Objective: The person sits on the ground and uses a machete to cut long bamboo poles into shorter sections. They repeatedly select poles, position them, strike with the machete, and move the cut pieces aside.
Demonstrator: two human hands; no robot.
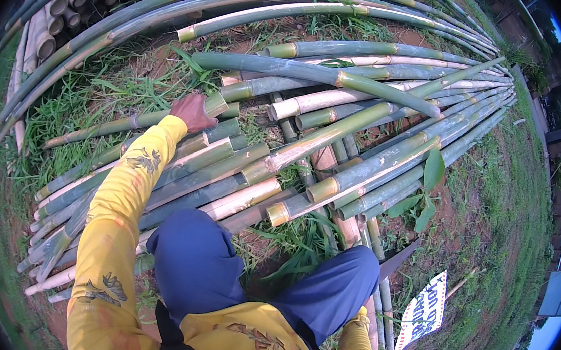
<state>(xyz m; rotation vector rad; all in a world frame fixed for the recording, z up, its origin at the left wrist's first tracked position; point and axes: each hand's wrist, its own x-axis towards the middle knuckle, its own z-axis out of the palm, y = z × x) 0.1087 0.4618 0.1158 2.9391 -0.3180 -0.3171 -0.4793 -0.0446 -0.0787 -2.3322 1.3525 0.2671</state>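
The left hand (193, 112) is stretched far forward and closed down over the cut end of a green bamboo pole (116, 124), which lies on the left side of the heap and runs away to the left over the grass (92, 99). The grip is taken at the very end of the pole, probably because that end is the only part lying free of its neighbours. The left arm is covered by a yellow sleeve (123, 200).

The right hand is hidden low at the near right edge behind the knee and sleeve, so whether it is open or closed cannot be told. A dark blade (399, 257) is seen just beside that knee; whether it is held cannot be told.

The bamboo heap (336, 153) is laid with most poles side by side, their cut ends toward the person and their lengths fanning off to the far right, so that the ends are within reach. Some poles are crossed under the others, seemingly as supports keeping the rest off the ground. A second stack of pole ends (74, 3) is piled at the far left. A white sign (424, 312) lies on the ground near right.
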